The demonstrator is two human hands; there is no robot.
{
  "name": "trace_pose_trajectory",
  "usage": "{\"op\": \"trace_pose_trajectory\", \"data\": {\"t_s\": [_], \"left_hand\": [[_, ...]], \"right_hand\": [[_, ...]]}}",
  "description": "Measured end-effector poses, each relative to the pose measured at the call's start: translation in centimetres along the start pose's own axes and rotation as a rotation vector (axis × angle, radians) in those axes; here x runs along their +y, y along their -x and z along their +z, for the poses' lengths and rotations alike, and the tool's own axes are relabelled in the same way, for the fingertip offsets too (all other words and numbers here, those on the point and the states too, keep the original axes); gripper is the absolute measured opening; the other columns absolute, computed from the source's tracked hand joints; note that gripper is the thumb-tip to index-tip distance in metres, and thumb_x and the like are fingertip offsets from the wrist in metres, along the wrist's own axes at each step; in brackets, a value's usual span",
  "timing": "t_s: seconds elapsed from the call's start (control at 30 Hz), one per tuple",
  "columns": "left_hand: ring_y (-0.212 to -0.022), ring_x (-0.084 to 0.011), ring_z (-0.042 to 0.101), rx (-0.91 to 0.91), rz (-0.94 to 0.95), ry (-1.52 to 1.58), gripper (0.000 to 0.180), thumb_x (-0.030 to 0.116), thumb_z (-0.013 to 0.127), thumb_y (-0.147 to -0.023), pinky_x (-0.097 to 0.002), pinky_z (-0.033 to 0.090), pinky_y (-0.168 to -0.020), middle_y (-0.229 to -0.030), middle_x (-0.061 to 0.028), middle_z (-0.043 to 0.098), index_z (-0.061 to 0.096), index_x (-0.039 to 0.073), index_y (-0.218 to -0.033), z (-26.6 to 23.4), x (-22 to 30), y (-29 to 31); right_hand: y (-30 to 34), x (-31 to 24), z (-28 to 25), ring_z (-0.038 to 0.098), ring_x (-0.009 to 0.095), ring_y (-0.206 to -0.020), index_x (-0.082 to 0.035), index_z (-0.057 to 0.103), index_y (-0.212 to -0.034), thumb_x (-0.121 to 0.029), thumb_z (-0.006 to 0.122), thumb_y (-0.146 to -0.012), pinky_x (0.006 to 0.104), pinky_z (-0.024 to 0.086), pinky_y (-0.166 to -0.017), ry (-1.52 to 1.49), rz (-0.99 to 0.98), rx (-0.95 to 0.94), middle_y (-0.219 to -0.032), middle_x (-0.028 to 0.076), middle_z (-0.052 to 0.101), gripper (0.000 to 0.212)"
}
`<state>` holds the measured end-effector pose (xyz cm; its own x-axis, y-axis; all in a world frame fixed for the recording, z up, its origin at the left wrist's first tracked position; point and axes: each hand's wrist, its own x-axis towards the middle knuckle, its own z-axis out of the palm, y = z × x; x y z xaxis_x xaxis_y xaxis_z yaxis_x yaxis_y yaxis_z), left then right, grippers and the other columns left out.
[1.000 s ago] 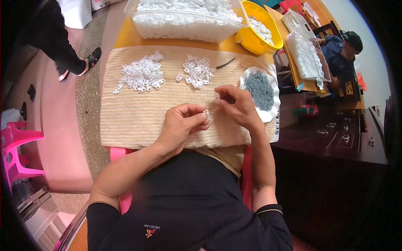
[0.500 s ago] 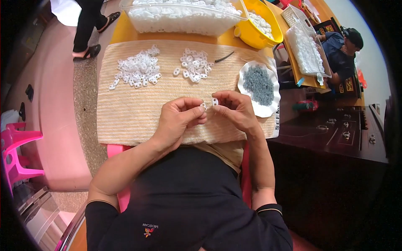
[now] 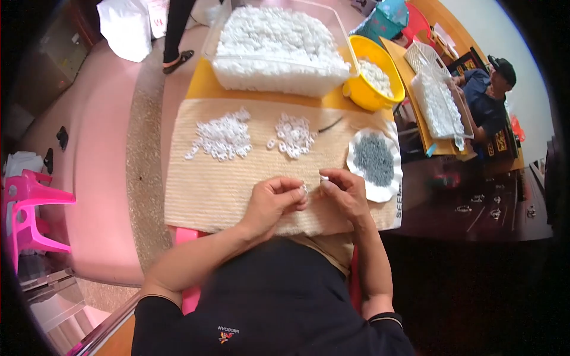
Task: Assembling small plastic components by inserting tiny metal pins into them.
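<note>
Striped cloth [image 3: 205, 193] covers a tabletop [image 3: 200, 88] as left hand [image 3: 276, 203] and right hand [image 3: 347, 196], near its front edge, each pinch a small white piece [image 3: 324, 178]; slack grip could drop either.

With thumb and fingers of my left hand [image 3: 278, 202] I hold a small white plastic piece [image 3: 304, 187]. My right hand [image 3: 346, 193] pinches a second white plastic piece [image 3: 324, 178]; the two pieces are near, but apart. Both my hands are over a cream striped cloth [image 3: 205, 199], on which lie a wide pile of small white plastic pieces [image 3: 224, 137] and, to its right, a smaller white pile [image 3: 294, 136]. Beside this one is a thin black strip [image 3: 330, 124]. Near my right hand stands a white wavy-edged plate [image 3: 387, 194] with many small grey pieces [image 3: 375, 159]. Beyond the cloth are a clear plastic box [image 3: 273, 85], filled with white pieces, and a round yellow basin [image 3: 360, 92].
</note>
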<state>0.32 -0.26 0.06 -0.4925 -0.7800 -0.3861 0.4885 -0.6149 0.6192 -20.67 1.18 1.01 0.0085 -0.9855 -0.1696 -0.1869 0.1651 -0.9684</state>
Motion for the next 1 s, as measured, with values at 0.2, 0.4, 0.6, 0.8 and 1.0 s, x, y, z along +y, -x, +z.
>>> {"op": "trace_pose_trajectory", "data": {"t_s": [0.2, 0.4, 0.6, 0.8, 1.0], "left_hand": [[-0.079, -0.0162, 0.065, -0.016, 0.024, 0.009, 0.014, 0.003, 0.067, -0.085, -0.0310, 0.057, -0.075, -0.088, -0.0082, 0.065, 0.061, 0.000, -0.098, 0.0, 0.1, 0.1], [-0.079, -0.0161, 0.065, -0.023, 0.017, -0.003, 0.017, 0.004, 0.069, -0.084, -0.0299, 0.057, -0.074, -0.088, -0.0077, 0.065, 0.061, 0.001, -0.098, 0.5, 0.3, 0.2], [-0.079, -0.0166, 0.065, -0.016, 0.010, -0.031, 0.019, 0.003, 0.067, -0.085, -0.0295, 0.058, -0.074, -0.089, -0.0081, 0.064, 0.060, -0.001, -0.102, 0.2, 0.2, 0.2], [-0.078, -0.0188, 0.064, -0.008, 0.044, -0.034, 0.023, 0.004, 0.066, -0.087, -0.0304, 0.056, -0.074, -0.088, -0.0106, 0.064, 0.058, -0.006, -0.106, 0.4, 0.2, 0.3], [-0.079, -0.0192, 0.064, -0.033, 0.040, -0.011, 0.024, 0.004, 0.066, -0.087, -0.0312, 0.056, -0.075, -0.090, -0.0114, 0.064, 0.057, -0.006, -0.107, 0.3, 0.2, 0.2]], "right_hand": [[-0.7, 1.2, -0.1, 0.062, 0.011, -0.073, 0.004, 0.063, -0.105, -0.006, 0.060, -0.092, 0.0233, 0.050, -0.069, 0.159, -0.274, 0.012, -0.081, 0.005, 0.066, 0.016], [-1.5, 4.8, -1.8, 0.063, 0.013, -0.070, 0.005, 0.059, -0.112, -0.006, 0.058, -0.093, 0.0266, 0.053, -0.067, 0.086, -0.224, 0.013, -0.080, 0.007, 0.065, 0.022], [-1.3, 4.2, -1.4, 0.065, 0.014, -0.074, 0.003, 0.057, -0.117, -0.005, 0.060, -0.092, 0.0263, 0.053, -0.070, 0.109, -0.266, -0.022, -0.087, 0.008, 0.066, 0.027], [-1.1, 4.2, -1.2, 0.061, 0.014, -0.091, 0.003, 0.062, -0.113, -0.016, 0.068, -0.086, 0.0292, 0.049, -0.081, -0.046, -0.174, -0.010, -0.102, 0.008, 0.068, 0.034], [-1.0, 3.6, -1.1, 0.065, 0.013, -0.079, 0.004, 0.057, -0.119, -0.005, 0.064, -0.090, 0.0252, 0.051, -0.071, -0.004, -0.188, -0.047, -0.092, 0.007, 0.066, 0.031]]}}
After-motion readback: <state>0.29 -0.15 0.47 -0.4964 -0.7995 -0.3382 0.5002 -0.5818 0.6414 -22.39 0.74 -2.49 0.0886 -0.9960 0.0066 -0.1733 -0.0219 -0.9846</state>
